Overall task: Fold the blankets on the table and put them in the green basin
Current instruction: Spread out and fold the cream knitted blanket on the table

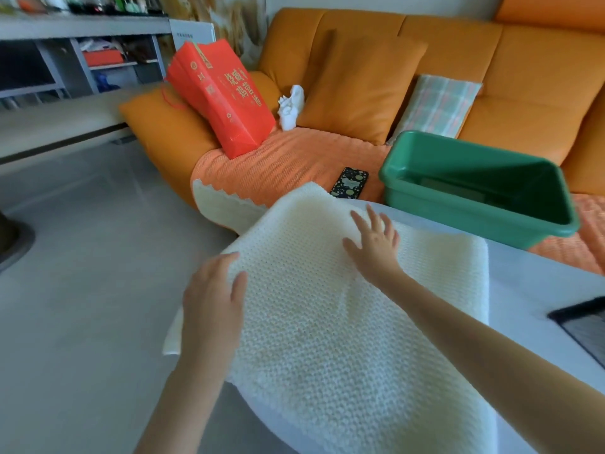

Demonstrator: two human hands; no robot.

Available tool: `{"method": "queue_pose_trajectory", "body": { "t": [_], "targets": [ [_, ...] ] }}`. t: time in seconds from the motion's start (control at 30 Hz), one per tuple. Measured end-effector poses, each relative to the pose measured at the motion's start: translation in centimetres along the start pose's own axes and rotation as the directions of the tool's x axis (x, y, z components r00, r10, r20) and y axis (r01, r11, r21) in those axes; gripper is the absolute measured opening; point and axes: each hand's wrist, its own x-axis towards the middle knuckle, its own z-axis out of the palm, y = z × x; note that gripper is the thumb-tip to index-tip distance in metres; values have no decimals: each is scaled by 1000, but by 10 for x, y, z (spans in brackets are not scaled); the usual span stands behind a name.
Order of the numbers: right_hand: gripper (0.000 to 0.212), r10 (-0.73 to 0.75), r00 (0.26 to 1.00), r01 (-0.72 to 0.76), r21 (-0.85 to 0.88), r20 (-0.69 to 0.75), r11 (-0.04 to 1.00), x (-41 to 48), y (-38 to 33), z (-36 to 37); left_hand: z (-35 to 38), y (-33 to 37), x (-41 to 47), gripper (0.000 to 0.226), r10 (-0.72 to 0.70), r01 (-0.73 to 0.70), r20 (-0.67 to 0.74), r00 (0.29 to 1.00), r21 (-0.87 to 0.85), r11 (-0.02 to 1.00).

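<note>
A cream knitted blanket (327,322) lies spread over the pale table (530,290), its left edge hanging past the table's rim. My left hand (212,303) rests on that left edge, with the thumb on top and the fingers over the border. My right hand (376,247) lies flat with fingers spread on the blanket's far part. The green basin (409,191) stands tilted at the table's far right, partly over the sofa, and looks empty inside.
An orange sofa (491,77) runs behind the table with a red gift bag (222,93), an orange cushion (360,83), a plaid cloth (438,103), a white object (291,106) and a phone (349,182). A dark tablet (586,326) lies at right. Grey floor spreads left.
</note>
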Motion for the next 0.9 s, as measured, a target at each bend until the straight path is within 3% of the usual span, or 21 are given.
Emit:
{"method": "queue_pose_trajectory", "body": {
  "t": [0.1, 0.17, 0.23, 0.33, 0.43, 0.6, 0.8, 0.9],
  "targets": [
    [76, 240, 971, -240, -107, -13, 965, -39, 63, -40, 21, 62, -59, 37, 269, -221, 242, 932, -207, 953],
    [89, 462, 886, -462, 6, 33, 887, -62, 95, -61, 46, 94, -100, 49, 366, -318, 305, 879, -195, 928],
    [95, 591, 795, -607, 203, 141, 768, -78, 112, -68, 67, 119, -132, 64, 354, -354, 389, 850, -74, 932],
    [73, 643, 729, -654, 516, 235, 553, -89, 113, -63, 87, 148, -161, 84, 261, -344, 433, 863, 126, 930],
    [46, 655, 724, -611, 642, 217, 463, -96, 114, -64, 97, 167, -174, 75, 215, -335, 428, 878, 229, 914],
    [41, 664, 743, -570, 602, 85, 560, -118, 159, -110, 109, 200, -205, 59, 276, -374, 505, 818, 101, 922],
    [30, 675, 737, -584, 469, -35, 662, -167, 230, -167, 141, 258, -271, 69, 362, -441, 631, 686, -34, 897],
    [30, 691, 721, -615, 406, -58, 676, -190, 254, -177, 145, 269, -287, 60, 409, -480, 611, 677, -55, 876]
  ]
}}
